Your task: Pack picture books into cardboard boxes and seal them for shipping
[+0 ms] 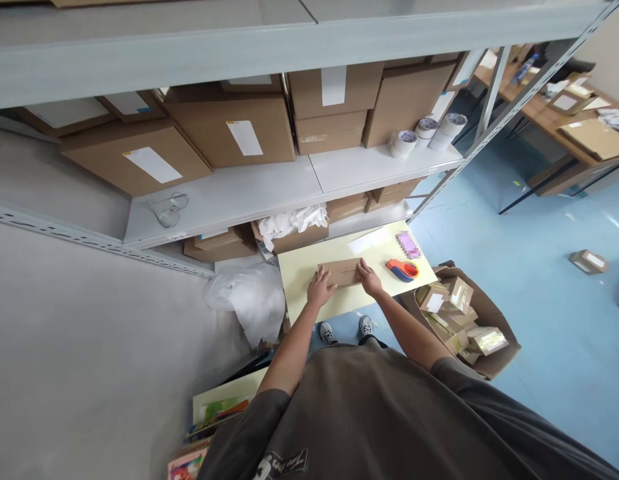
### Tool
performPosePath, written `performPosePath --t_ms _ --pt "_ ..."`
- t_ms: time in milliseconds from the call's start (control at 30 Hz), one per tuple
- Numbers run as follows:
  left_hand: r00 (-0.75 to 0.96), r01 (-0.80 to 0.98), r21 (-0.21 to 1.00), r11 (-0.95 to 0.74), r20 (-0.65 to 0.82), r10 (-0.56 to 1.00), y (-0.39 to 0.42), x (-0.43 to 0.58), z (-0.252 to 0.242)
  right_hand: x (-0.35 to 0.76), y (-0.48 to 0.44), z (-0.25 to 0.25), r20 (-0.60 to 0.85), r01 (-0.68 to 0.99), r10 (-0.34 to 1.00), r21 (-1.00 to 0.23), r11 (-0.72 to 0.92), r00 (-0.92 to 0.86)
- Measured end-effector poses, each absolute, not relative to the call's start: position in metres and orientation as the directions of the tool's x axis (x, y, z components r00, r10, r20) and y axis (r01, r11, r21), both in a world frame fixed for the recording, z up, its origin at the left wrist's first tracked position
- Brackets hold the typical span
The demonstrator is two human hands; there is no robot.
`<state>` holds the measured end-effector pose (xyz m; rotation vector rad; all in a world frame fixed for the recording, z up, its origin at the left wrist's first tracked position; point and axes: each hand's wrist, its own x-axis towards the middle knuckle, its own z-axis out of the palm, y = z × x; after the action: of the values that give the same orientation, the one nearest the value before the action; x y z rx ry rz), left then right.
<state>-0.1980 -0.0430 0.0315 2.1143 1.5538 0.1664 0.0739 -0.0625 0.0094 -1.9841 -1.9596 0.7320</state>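
Observation:
A flat brown cardboard box [342,272] lies on a pale yellow table top [389,293], and both my hands are on it. My left hand [320,287] grips its left end, and my right hand [369,277] holds its right end. To the right of my right hand lies an orange and blue tape dispenser [402,270]. Farther back are a white paper sheet [369,240] and a pixelated purple item [408,245]. The box's underside is hidden.
Grey metal shelving [224,200] holding cardboard cartons [234,130] and tape rolls [427,130] stands beyond the table. A white plastic bag [249,300] lies to the left. An open carton of small boxes [489,313] stands to the right on the blue floor [554,220].

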Motion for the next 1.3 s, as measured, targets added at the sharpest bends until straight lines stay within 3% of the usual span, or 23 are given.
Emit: performPosePath --t_ms 200,400,533,733,867,1133,1300 --pt "0.342 0.864 0.443 -0.239 -0.169 0.924 -0.036 -0.190 0.020 0.079 -0.036 0.017 -0.272 0.896 0.955 -0.443 -0.011 -0.122" --pt "0.360 0.876 0.399 -0.272 -0.163 0.919 -0.044 -0.164 0.010 0.109 -0.051 0.019 -0.232 0.851 0.958 -0.525 0.023 -0.169" --pt "0.364 0.889 0.357 -0.286 -0.174 0.915 -0.051 -0.130 0.011 0.167 -0.069 0.025 -0.092 0.831 0.993 -0.557 0.011 -0.076" --pt "0.388 0.880 0.352 -0.319 -0.145 0.910 -0.052 -0.101 0.002 0.289 -0.076 0.027 -0.057 0.820 0.992 -0.558 -0.128 0.116" --pt "0.348 0.901 0.341 -0.268 -0.198 0.916 -0.045 -0.099 0.001 0.334 -0.084 0.017 -0.143 0.801 0.983 -0.572 -0.175 0.112" --pt "0.324 0.913 0.335 -0.234 -0.244 0.914 -0.041 -0.100 0.007 0.325 -0.083 -0.008 -0.398 0.828 0.914 -0.537 -0.161 -0.081" --pt "0.312 0.917 0.331 -0.223 -0.246 0.918 -0.051 -0.096 0.012 0.298 -0.071 -0.031 -0.501 0.851 0.865 -0.447 -0.274 0.015"
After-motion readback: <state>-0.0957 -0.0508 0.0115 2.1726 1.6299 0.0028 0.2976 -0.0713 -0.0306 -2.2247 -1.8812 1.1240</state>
